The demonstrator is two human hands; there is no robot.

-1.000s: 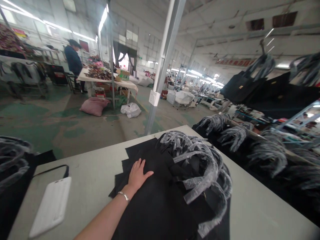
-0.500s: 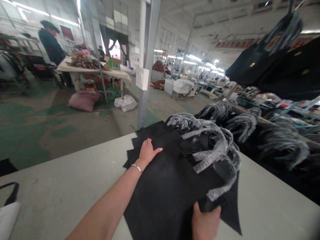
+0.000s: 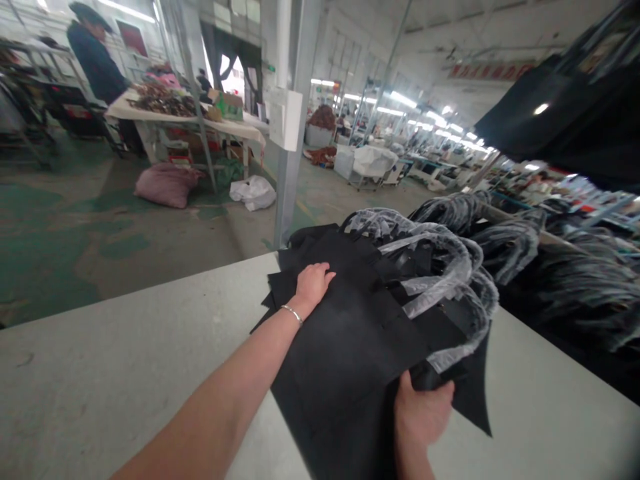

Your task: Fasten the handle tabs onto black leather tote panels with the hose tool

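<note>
A fanned pile of black bag panels (image 3: 345, 347) lies on the pale table (image 3: 125, 353). Handles wrapped in clear plastic (image 3: 450, 260) arch over its right side. My left hand (image 3: 313, 283), with a bracelet at the wrist, rests on the upper left part of the pile, its fingers curled against the black material. At the pile's near right edge, my right hand (image 3: 424, 408) is wrapped round the edge of a black panel, thumb on the left and fingers on the right; some fingertips are hidden.
Behind the table's far edge stands a metal post (image 3: 287, 193) with a white box. More black bags with wrapped handles (image 3: 510, 247) are massed at the right, and others (image 3: 565, 113) hang at the upper right. A person (image 3: 95, 57) stands by a table at the back left.
The view has shifted a little. My left hand has slid up and to the right over the pile, and its fingers are more curled. My right hand keeps its hold at the near edge.
</note>
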